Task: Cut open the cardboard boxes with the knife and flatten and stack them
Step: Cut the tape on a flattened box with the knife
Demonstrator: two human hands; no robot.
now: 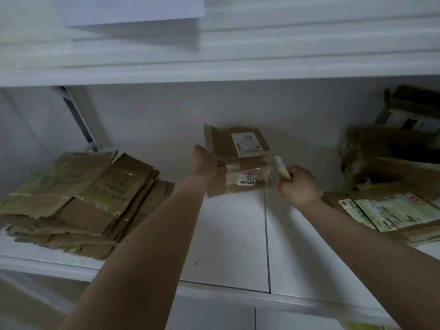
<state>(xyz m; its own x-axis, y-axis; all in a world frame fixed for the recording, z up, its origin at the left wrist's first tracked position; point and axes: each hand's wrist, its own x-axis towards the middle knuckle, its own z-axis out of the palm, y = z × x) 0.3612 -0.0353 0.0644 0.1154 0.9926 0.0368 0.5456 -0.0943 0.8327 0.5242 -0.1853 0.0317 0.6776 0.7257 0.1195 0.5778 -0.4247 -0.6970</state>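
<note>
I have both arms stretched out over the white shelf (228, 236). My left hand (202, 160) grips the left edge of a small cardboard box (238, 160) that sits far back in the middle, white labels showing on its top and near face. My right hand (298, 184) is closed around the pale yellow knife (283, 169), whose tip is at the box's right edge; the blade itself is too blurred to make out. To the left lies a stack of flattened cardboard (78, 201). On the right, more boxes (390, 163) are piled up, one with a large printed label nearest me.
</note>
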